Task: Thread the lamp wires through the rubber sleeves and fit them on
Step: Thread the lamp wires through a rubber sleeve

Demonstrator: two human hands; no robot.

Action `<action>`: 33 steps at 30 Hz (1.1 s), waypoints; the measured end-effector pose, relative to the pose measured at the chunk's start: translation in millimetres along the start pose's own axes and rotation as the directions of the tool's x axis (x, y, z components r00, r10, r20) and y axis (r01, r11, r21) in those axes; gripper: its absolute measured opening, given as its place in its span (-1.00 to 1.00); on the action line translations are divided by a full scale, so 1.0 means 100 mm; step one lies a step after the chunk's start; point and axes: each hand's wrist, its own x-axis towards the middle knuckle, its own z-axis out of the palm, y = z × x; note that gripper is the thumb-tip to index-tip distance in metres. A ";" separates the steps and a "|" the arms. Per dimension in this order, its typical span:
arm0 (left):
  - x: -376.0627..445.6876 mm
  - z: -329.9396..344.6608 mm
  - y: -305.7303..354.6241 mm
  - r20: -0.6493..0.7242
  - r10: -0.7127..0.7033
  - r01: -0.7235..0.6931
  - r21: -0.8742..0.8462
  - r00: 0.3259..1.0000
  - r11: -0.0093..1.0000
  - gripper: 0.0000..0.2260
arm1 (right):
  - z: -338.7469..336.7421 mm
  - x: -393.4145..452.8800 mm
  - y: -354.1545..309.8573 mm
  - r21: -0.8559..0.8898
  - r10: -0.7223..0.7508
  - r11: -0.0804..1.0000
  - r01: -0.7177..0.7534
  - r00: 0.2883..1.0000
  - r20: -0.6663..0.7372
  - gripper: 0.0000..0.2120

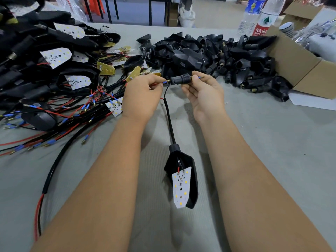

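A black rubber sleeve (181, 79) is held level above the grey table, between both hands. My right hand (203, 93) grips its ribbed right end, where a blue-tipped wire end (200, 77) pokes out by the thumb. My left hand (143, 95) pinches the red wire with its blue terminal (164, 82) at the sleeve's left mouth. A black cable (169, 120) runs from there down to a black lamp shell (192, 179) lying on the table with a white LED board (181, 188) in it.
A heap of wired lamp shells and LED boards (60, 57) with red and black wires (54, 124) fills the left side. Loose black rubber sleeves and shells (218, 57) are piled at the back right beside a cardboard box (300, 70). Two water bottles (261, 15) stand behind.
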 end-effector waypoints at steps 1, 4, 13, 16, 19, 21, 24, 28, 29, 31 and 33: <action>-0.01 0.00 0.01 -0.004 0.002 -0.002 -0.009 1.000 1.000 -0.81 | 0.00 0.00 0.00 -0.003 0.000 1.000 0.000 1.000 -0.003 -0.85; -0.01 0.00 0.03 -0.017 0.018 -0.018 -0.010 1.000 1.000 -0.83 | 0.00 0.00 0.00 -0.009 -0.004 1.000 0.004 1.000 -0.014 -0.85; 0.00 0.00 0.02 -0.001 -0.004 0.004 0.004 1.000 1.000 -0.88 | 0.00 -0.01 -0.01 -0.031 -0.008 0.999 0.008 1.000 0.007 -0.89; 0.01 0.00 0.03 -0.052 -0.051 0.049 -0.049 0.997 0.998 -0.92 | 0.01 -0.02 0.00 -0.023 -0.008 1.000 0.009 1.000 0.021 -0.91; 0.01 0.01 0.04 -0.033 -0.069 0.067 -0.056 0.997 0.996 -0.93 | 0.01 -0.03 -0.01 -0.015 -0.021 1.000 0.022 0.999 0.025 -0.91; 0.02 0.01 0.04 -0.020 -0.063 0.061 -0.072 0.998 0.996 -0.92 | 0.01 -0.04 0.00 -0.027 -0.035 0.999 0.036 0.999 0.037 -0.90; 0.04 0.00 0.03 -0.018 -0.055 0.053 -0.085 0.998 0.995 -0.92 | 0.02 -0.06 0.01 -0.076 -0.060 0.995 0.065 0.996 0.065 -0.90; 0.06 0.00 0.01 -0.037 -0.081 0.078 -0.078 0.996 0.994 -0.92 | 0.02 -0.06 0.02 -0.128 -0.129 0.982 0.142 0.986 0.104 -0.90; 0.06 0.01 0.01 -0.026 -0.083 0.080 -0.084 0.996 0.993 -0.91 | 0.01 -0.06 0.02 -0.137 -0.142 0.978 0.157 0.984 0.110 -0.89; 0.06 0.03 0.03 -0.011 -0.099 0.096 -0.143 0.995 0.985 -0.90 | -0.01 -0.05 0.02 -0.142 -0.157 0.975 0.172 0.981 0.113 -0.89; 0.06 0.04 0.04 0.000 -0.123 0.121 -0.193 0.992 0.974 -0.88 | -0.04 -0.03 0.01 -0.139 -0.160 0.975 0.175 0.981 0.111 -0.89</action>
